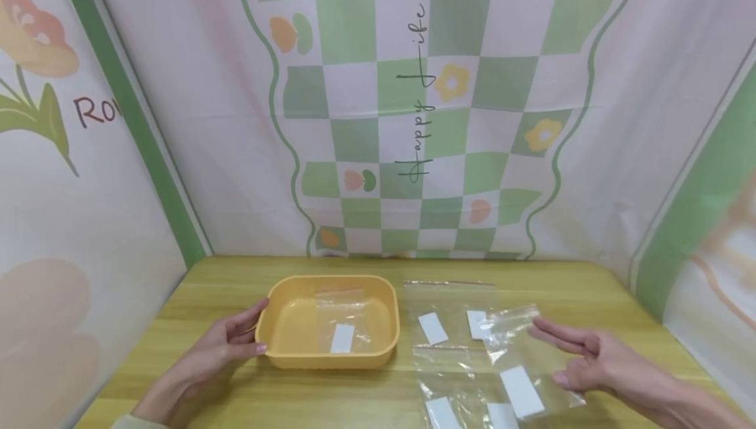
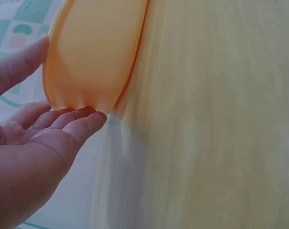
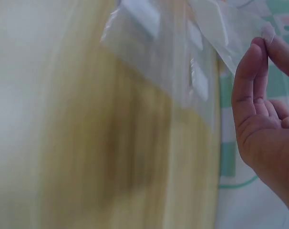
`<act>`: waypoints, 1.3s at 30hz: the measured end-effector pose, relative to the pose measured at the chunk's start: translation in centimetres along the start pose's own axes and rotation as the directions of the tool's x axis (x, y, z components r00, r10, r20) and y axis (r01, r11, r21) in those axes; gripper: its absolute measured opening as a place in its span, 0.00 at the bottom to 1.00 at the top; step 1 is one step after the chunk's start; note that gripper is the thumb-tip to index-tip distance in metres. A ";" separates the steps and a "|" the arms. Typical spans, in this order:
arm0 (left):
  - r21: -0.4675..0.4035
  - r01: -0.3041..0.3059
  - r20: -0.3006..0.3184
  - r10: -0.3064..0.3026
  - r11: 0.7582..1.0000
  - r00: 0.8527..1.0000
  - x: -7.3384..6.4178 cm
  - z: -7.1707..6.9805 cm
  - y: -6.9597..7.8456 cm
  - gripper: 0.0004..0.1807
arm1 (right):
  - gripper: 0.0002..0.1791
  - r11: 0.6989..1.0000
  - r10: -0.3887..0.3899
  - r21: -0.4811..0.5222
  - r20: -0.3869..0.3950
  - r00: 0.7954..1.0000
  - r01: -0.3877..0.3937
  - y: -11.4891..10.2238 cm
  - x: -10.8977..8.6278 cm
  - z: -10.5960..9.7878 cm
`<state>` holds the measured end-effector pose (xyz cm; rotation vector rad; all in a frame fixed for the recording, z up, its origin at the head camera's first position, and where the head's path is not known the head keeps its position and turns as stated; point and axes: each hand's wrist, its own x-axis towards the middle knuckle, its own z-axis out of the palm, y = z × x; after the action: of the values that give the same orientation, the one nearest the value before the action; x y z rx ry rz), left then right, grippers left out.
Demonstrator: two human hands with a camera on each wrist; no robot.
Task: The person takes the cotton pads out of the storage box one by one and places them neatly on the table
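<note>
My left hand (image 1: pixel 215 350) grips the left end of a yellow-orange plastic tray (image 1: pixel 327 361), thumb and fingers spread along its outer wall. Inside the tray lies a clear zip-lock bag (image 1: pixel 339 307) with a white card in its bottom. In the right wrist view, thumb and fingertips of my right hand (image 3: pixel 266 114) pinch the edge of another clear zip-lock bag (image 1: pixel 508 340). A white rectangular card (image 1: pixel 522 392) shows in that bag, which hangs tilted over other bags. The left wrist view shows the tray's end wall (image 2: pixel 94 57) against my left fingers.
Right of the tray, several more clear bags lie on the wooden table (image 1: pixel 236 403), with white cards (image 1: pixel 433 328) in them. A hanging cloth (image 1: pixel 407 121) with a green checked print stands behind the table, and cloth walls flank both sides.
</note>
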<state>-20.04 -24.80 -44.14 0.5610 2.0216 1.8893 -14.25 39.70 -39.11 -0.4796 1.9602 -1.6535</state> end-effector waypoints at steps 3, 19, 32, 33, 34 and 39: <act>0.002 -0.002 0.003 0.002 1.000 1.000 0.0 -0.1 0.0 0.49 | 0.41 0.992 -0.009 0.128 0.102 0.995 -0.004 1.8 -1.1 -0.9; 0.000 0.007 -0.005 -0.007 1.000 1.000 0.1 -0.2 -0.2 0.49 | 0.46 0.975 -0.131 0.207 0.216 0.967 0.086 7.2 -3.3 -3.2; -0.006 0.008 -0.004 -0.008 1.000 1.000 0.1 -0.2 -0.2 0.49 | 0.51 0.978 -0.056 0.207 0.173 0.983 0.020 8.1 -4.4 -3.5; -0.006 0.007 -0.002 -0.007 1.000 1.000 0.1 -0.2 -0.2 0.49 | 0.51 0.983 -0.050 0.180 0.147 0.988 0.023 8.1 -4.5 -3.4; -0.006 0.006 -0.002 -0.006 1.000 1.000 0.1 -0.2 -0.2 0.49 | 0.50 0.987 -0.034 0.159 0.121 0.992 0.015 8.2 -4.7 -3.4; -0.005 0.002 -0.001 -0.002 1.000 1.000 0.1 -0.2 -0.2 0.49 | 0.48 0.998 0.038 -0.045 0.000 0.999 -0.038 7.9 -5.1 -3.3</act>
<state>-20.27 -24.93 -44.30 0.5559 2.0172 1.8932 -11.64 46.75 -45.63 -0.4571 1.9967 -1.5886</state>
